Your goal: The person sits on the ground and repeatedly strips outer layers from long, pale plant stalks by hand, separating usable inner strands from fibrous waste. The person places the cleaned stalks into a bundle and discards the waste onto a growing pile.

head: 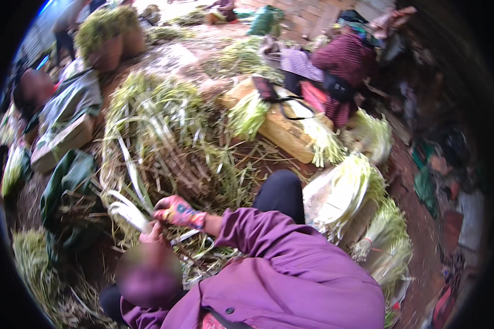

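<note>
My left hand [153, 235], bare and partly blurred, grips the lower end of a few pale leafy stalks [127, 211]. Their white blades bend over to the left. My right hand [180, 211] wears a patterned fabric glove and meets the left one at the stalks, its fingers closed around them. One long blade [131, 168] rises from between the hands towards the heap. Just beyond is a large heap of long green stalks [156, 135] with brownish ends. Loose trimmings [201, 255] lie under my hands.
To my right, cleaned pale bundles [341, 193] rest on a board, beside a banded bundle [378, 238]. A yellow block [288, 135] ahead carries more bundles and a dark pouch [264, 88]. A co-worker [346, 61] bends beyond it. Dark green sacking [72, 177] lies left.
</note>
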Tool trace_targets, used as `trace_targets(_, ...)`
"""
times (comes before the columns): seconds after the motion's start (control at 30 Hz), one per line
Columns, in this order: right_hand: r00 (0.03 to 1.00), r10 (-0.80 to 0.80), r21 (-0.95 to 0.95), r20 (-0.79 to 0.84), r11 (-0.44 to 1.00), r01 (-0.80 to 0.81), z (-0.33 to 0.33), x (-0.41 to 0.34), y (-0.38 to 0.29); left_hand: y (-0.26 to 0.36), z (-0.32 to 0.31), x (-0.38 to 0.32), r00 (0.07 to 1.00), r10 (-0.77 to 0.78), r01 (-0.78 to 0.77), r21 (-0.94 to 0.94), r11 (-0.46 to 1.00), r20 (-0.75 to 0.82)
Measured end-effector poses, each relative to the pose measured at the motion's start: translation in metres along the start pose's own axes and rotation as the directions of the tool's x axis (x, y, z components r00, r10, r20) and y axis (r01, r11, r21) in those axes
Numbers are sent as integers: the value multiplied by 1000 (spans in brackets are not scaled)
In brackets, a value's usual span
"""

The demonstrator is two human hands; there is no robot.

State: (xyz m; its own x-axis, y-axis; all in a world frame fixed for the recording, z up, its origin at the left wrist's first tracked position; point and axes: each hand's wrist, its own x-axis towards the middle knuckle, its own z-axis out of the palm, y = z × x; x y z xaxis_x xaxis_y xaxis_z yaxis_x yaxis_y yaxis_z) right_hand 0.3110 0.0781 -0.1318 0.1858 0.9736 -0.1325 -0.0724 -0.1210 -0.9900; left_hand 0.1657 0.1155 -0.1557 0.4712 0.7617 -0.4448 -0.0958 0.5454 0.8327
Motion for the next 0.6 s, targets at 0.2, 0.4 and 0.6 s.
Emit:
trace_targets(0.2, 982, -141, -322, -122, 942, 96, -13, -14, -5, 2, 14, 4, 986, 164, -159, -119, 980, 28)
trace_targets(0.4, 963, -266, -574, -49, 796, 190, 3, -29, -9, 14, -1, 8, 981, 192, -190, -68, 979, 25)
trace_targets(0.6, 846, -510, -810, 157, 424, 405, 9, -57, 30, 19, -3, 8, 983, 162, -176, -199, 964, -86)
